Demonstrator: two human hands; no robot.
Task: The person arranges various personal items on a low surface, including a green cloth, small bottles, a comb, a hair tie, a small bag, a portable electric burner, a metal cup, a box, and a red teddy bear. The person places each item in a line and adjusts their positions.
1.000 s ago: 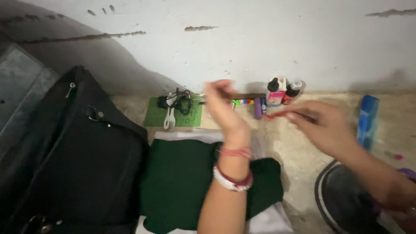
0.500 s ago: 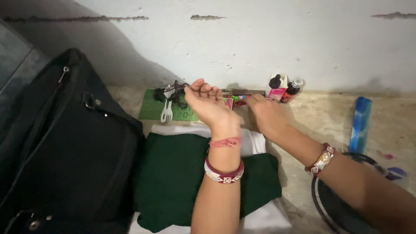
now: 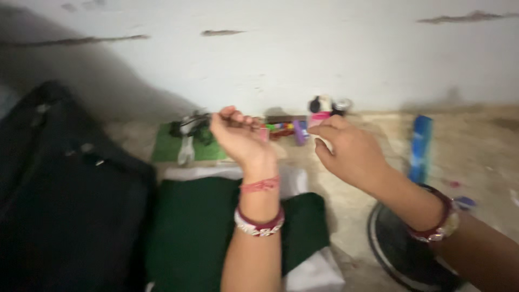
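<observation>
Head view, blurred: a rough stone ledge (image 3: pixel 373 184) runs along a pale, chipped wall (image 3: pixel 303 54). Both hands are raised above it, wrists banded with bangles. The left hand (image 3: pixel 238 135) is curled, fingers bent inward; whether it pinches anything I cannot tell. The right hand (image 3: pixel 348 151) is loosely curled, thumb toward forefinger, its contents also unclear. Between the two hands, against the wall, lie small coloured items (image 3: pixel 284 128). Below the left wrist sits folded green cloth (image 3: pixel 200 232); a black bag (image 3: pixel 65 205) lies further left, a blue comb (image 3: pixel 419 146) right of the right hand.
</observation>
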